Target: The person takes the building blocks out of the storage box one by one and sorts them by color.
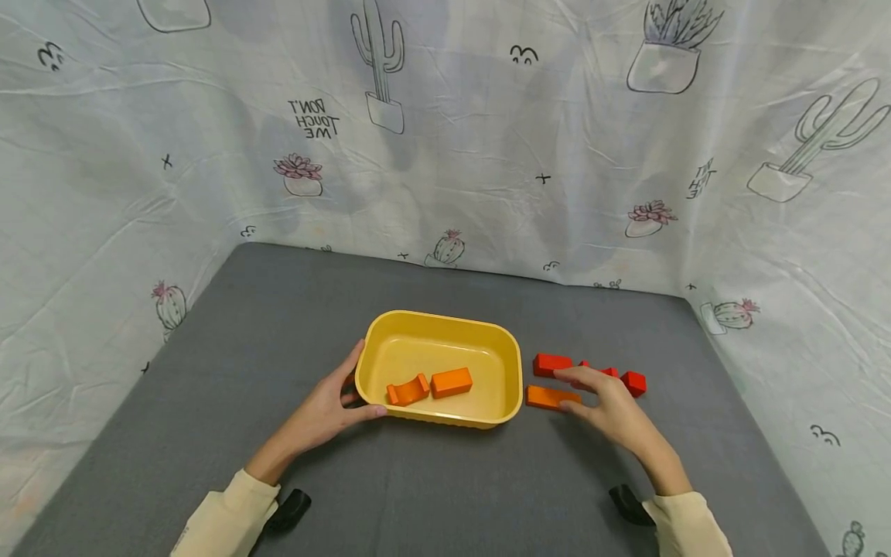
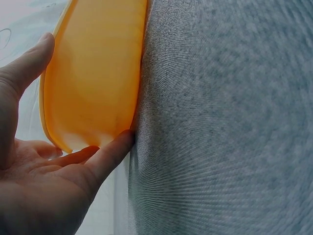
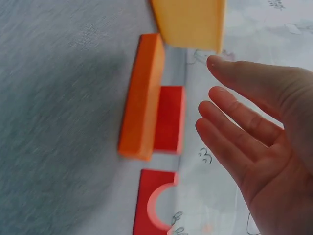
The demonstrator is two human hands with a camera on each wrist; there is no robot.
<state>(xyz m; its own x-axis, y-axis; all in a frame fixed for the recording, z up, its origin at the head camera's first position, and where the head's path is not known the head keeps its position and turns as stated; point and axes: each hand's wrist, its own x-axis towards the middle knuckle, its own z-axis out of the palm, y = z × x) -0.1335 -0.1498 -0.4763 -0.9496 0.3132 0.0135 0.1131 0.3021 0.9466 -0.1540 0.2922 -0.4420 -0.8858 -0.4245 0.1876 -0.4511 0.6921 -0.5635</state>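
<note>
A yellow plastic tub stands on the grey surface, holding an orange block with a curved cut-out and an orange rectangular block. My left hand holds the tub's left end, thumb along the near rim and fingers at the end wall. To the right of the tub, my right hand hovers with fingers spread over a long orange block. The right wrist view shows a gap between its fingertips and that block. A red rectangular block lies just behind the orange one.
A red arch block and a red block lie farther right, partly behind the right hand in the head view. Grey cloth covers the table. White cactus-print sheets hang at the back and both sides.
</note>
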